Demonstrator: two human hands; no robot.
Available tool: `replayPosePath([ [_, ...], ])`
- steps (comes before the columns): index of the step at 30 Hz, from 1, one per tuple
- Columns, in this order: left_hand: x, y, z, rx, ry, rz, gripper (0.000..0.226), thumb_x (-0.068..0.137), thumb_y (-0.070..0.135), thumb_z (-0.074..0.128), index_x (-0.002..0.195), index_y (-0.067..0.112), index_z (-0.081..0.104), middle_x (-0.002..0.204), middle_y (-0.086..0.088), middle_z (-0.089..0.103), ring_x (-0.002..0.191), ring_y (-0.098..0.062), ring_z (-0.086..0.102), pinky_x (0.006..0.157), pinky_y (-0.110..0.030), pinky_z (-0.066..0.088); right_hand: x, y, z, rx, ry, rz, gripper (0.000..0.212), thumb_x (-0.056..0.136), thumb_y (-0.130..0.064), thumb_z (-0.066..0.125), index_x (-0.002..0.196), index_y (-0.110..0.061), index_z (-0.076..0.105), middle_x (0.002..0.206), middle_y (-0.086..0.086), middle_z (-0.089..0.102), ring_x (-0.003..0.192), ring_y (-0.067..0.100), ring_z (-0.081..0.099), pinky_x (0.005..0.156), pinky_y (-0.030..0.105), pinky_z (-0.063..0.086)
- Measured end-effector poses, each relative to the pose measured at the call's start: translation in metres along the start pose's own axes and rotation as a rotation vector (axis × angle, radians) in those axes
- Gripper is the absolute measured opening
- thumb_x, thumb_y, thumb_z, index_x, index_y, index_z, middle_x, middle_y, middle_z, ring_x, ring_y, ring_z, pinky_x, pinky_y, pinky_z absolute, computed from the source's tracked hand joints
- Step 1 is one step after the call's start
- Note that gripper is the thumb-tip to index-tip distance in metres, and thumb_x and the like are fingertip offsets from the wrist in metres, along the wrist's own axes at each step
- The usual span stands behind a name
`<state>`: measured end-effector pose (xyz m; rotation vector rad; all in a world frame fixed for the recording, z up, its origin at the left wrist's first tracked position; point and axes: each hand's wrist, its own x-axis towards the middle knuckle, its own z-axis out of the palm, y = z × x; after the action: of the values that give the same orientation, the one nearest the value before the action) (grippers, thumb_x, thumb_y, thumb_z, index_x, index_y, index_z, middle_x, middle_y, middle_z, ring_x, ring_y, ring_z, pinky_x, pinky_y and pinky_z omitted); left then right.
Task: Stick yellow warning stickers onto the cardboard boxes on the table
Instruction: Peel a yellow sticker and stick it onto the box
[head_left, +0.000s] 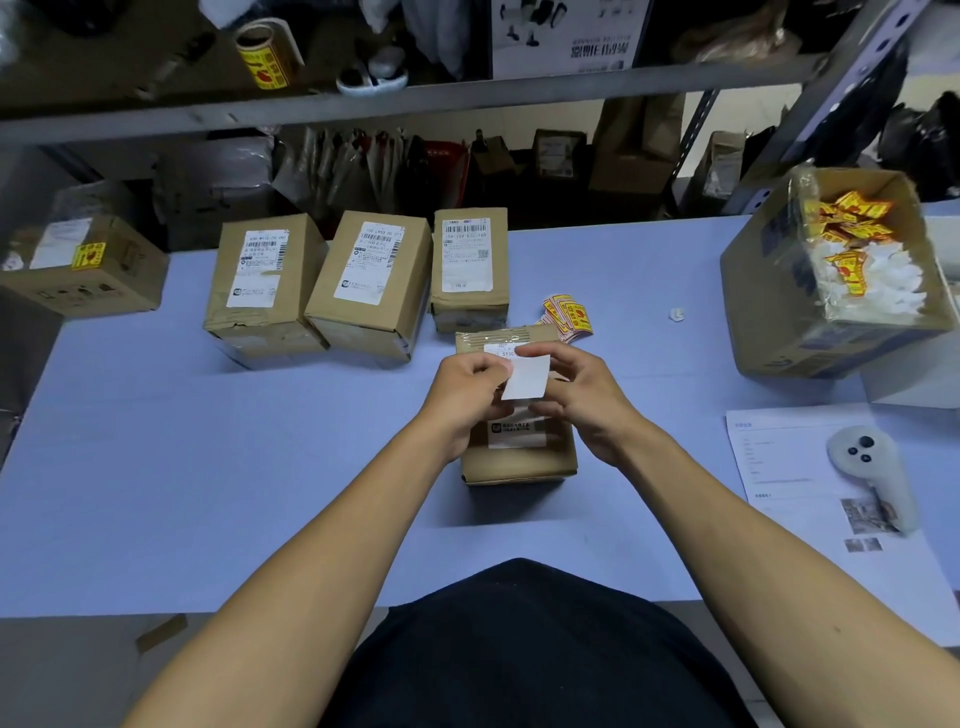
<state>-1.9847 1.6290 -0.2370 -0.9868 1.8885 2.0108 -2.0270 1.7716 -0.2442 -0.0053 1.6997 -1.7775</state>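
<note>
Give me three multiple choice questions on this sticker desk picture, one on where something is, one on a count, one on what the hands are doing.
1. Where does the small fanned pile of yellow and red warning stickers lie?
A. On the blue table right of the row of boxes
B. On the printed sheet
C. On the floor

2. How many brown cardboard boxes stand side by side in the row behind the hands?
A. One
B. Three
C. Six

3. What are the two hands doing?
A. Resting flat on the table
B. Holding a white paper piece between them
C. Lifting a box

Answers: 1 A, the pile sits on the blue table beside the right-hand row box. 2 B, three labelled boxes stand there. 3 B, the left hand and right hand pinch the white paper piece above the nearest cardboard box.
</note>
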Motion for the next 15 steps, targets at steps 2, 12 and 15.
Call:
replayPosePath([
  [2, -0.0013, 0.0019, -0.0016, -0.014, -0.020, -0.022, 0.014, 0.098, 0.009, 0.056, 0.092, 0.004, 0.068, 0.079, -0.008, 0.064, 0.063, -0.018, 0.063, 0.060, -0.030, 0.057, 0.0003, -0.0017, 0.0000, -0.007, 0.007, -0.022, 0.025, 0.090, 0.008, 0.061, 0.100, -0.014, 0.070, 0.096, 0.003, 0.068, 0.080, 0.012, 0.066, 0.064, 0.023, 0.056],
  [12, -0.0038, 0.0071, -0.0076, -0.386, -0.079, -0.247, 0.007, 0.097, 0.009, 0.056, 0.098, 0.005, 0.061, 0.072, -0.008, 0.060, 0.049, -0.012, 0.060, 0.057, -0.030, 0.060, 0.0054, 0.0000, -0.0013, 0.119, 0.104, 0.048, 0.007, 0.093, -0.006, 0.065, 0.096, -0.013, 0.067, 0.085, 0.001, 0.064, 0.080, 0.011, 0.061, 0.073, 0.024, 0.055],
  [15, -0.0014, 0.0041, -0.0091, -0.357, -0.019, -0.250, 0.010, 0.097, 0.015, 0.057, 0.101, 0.007, 0.062, 0.077, -0.007, 0.062, 0.056, -0.015, 0.061, 0.059, -0.031, 0.060, 0.0068, 0.0003, -0.0048, 0.170, 0.151, 0.070, 0.009, 0.093, -0.008, 0.065, 0.101, -0.012, 0.068, 0.086, 0.003, 0.066, 0.076, 0.012, 0.061, 0.073, 0.027, 0.055],
])
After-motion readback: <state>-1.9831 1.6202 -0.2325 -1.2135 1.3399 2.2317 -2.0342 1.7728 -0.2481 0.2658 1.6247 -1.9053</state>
